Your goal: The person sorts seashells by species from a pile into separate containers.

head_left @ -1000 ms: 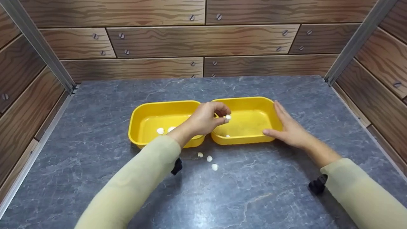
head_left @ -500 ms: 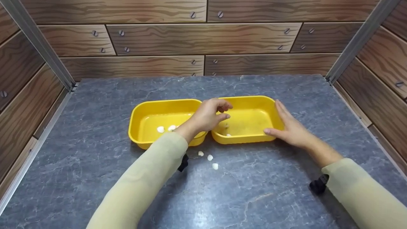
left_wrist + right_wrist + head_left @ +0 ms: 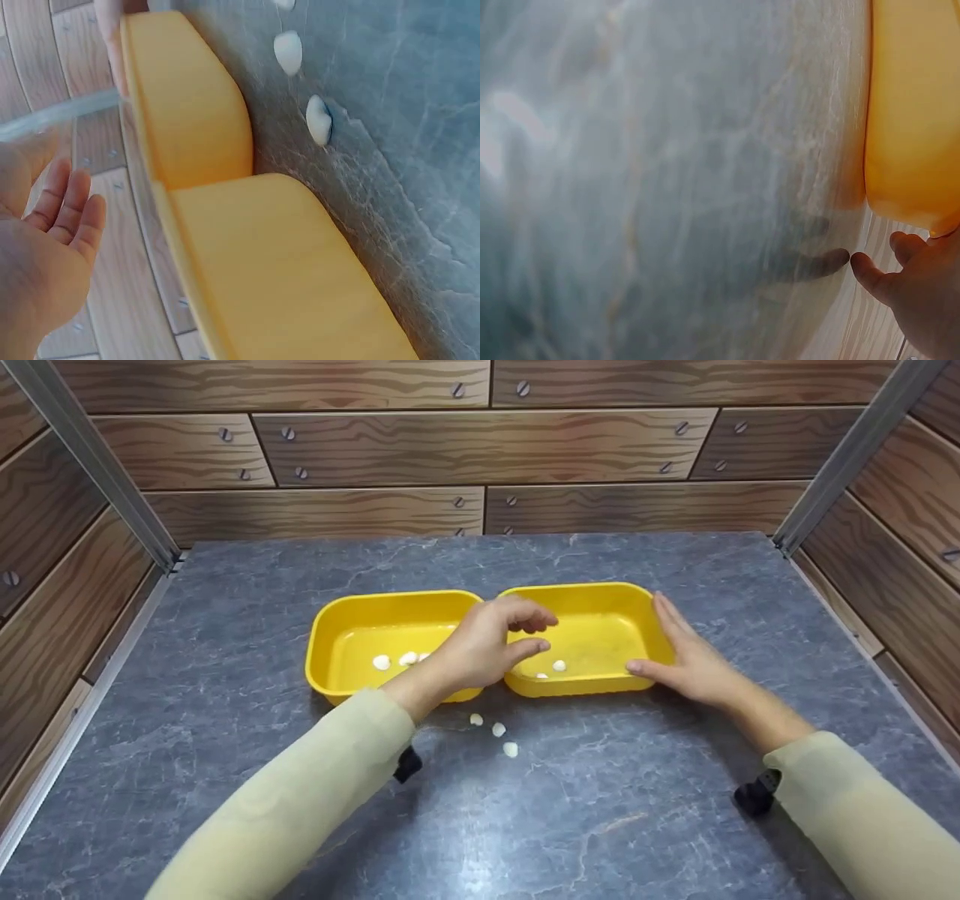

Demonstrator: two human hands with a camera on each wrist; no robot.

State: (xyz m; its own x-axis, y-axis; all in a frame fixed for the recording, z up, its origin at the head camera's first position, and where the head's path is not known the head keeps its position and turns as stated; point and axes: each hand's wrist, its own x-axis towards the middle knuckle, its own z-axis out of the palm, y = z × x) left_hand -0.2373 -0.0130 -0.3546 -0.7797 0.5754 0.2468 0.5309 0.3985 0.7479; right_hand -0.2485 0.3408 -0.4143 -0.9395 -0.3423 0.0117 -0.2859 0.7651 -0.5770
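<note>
My left hand (image 3: 487, 641) hovers where two yellow plastic containers meet, its fingers loosely bent and thumb apart, with nothing between them. Below its thumb, inside the right container (image 3: 577, 687), lie two small white rounded pieces (image 3: 559, 666). Straight fingers of my right hand (image 3: 694, 667) lie along that container's right side, while its thumb reaches over the front right rim. Several similar white pieces (image 3: 382, 662) are in the left container (image 3: 322, 645), partly hidden by my left wrist. The left wrist view shows the left hand (image 3: 52, 232) beside the container rims.
In front of the containers, three white pieces (image 3: 499, 730) lie loose on the grey marbled tabletop (image 3: 600, 825). Wood-patterned walls (image 3: 480, 446) with metal corner posts (image 3: 97, 465) enclose the back and sides.
My left fingers have let go of a white piece, which dropped into the right container and now lies near its front. The right hand keeps its place on that container.
</note>
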